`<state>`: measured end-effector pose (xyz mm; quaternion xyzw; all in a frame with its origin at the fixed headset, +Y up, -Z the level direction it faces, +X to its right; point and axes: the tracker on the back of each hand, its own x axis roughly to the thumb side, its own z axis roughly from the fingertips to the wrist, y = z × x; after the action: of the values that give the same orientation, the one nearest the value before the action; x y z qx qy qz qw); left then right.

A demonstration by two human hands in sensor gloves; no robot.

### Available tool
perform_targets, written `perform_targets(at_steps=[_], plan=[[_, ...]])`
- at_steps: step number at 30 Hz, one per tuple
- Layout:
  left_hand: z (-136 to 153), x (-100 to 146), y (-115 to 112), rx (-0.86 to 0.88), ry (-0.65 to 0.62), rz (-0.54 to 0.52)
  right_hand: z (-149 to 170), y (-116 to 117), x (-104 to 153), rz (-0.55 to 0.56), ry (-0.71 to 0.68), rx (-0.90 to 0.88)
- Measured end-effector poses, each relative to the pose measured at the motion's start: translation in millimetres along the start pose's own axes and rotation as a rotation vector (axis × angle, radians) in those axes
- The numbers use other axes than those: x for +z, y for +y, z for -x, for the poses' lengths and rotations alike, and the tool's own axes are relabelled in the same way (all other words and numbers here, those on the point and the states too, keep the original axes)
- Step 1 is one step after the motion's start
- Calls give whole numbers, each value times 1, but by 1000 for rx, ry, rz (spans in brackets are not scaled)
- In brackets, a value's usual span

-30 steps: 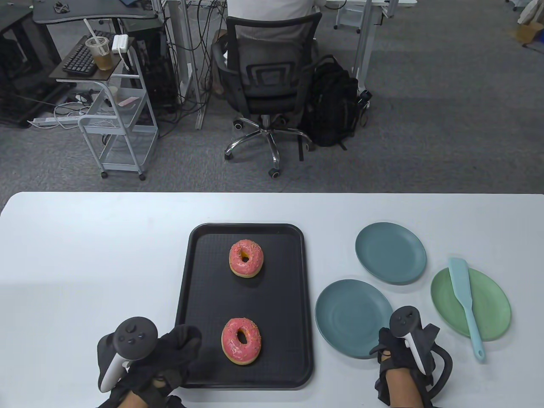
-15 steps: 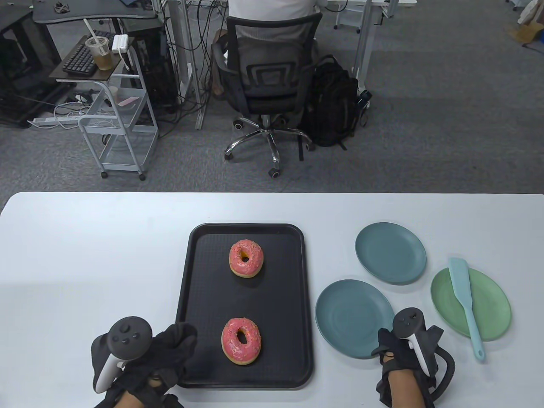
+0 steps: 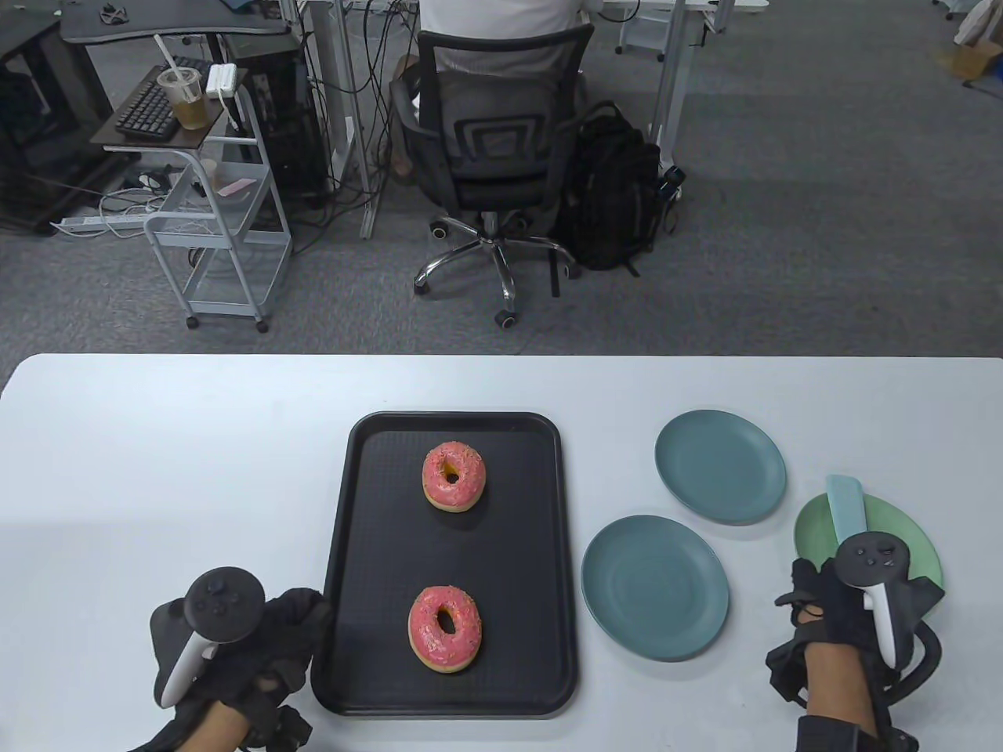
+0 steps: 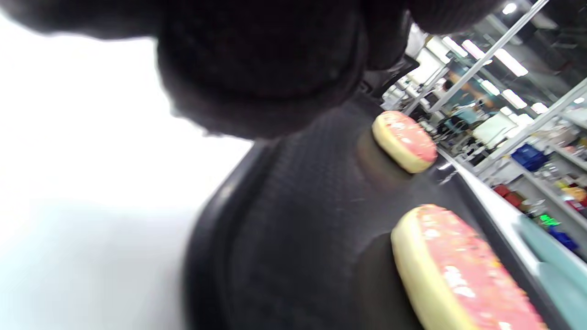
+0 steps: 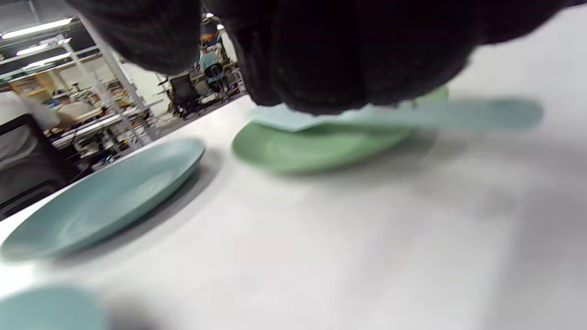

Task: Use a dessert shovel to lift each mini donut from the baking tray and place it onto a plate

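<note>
Two pink-iced donuts lie on the black baking tray (image 3: 541, 548), one far (image 3: 454, 476) and one near (image 3: 444, 628); the left wrist view shows them too, the near donut (image 4: 458, 270) large and close. The pale blue dessert shovel (image 3: 845, 501) lies across the green plate (image 3: 811, 533). My right hand (image 3: 842, 595) hovers over its handle, and its fingers (image 5: 348, 59) hang in front of the shovel (image 5: 481, 114), which still rests on the plate (image 5: 316, 149). My left hand (image 3: 282, 634) sits loosely curled at the tray's left front edge, holding nothing.
Two teal plates stand right of the tray, one near (image 3: 654, 587) and one farther back (image 3: 720, 466). White table (image 3: 157, 470) stretches left of the tray. Beyond the far edge a person sits on an office chair (image 3: 494, 141).
My right hand has moved right and forward, from beside the near teal plate to above the shovel's handle. My left hand has drawn back left, off the tray.
</note>
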<state>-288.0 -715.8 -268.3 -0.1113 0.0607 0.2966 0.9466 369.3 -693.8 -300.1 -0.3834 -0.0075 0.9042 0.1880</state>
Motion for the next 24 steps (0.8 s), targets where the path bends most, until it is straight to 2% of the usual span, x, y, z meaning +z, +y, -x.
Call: perform_targets(at_steps=[5,15,21,24], plan=[[6,-10,-4,-100,82,10,19,-11,-24,50,101,145],[14,-22,-11,-141,144,71,30,27,-51,-12,127,274],[15,-26,-15,-167,161,93,28,34,-54,44,138,313],[16,-26,-16,-171,164,99,29,33,-56,33,147,294]])
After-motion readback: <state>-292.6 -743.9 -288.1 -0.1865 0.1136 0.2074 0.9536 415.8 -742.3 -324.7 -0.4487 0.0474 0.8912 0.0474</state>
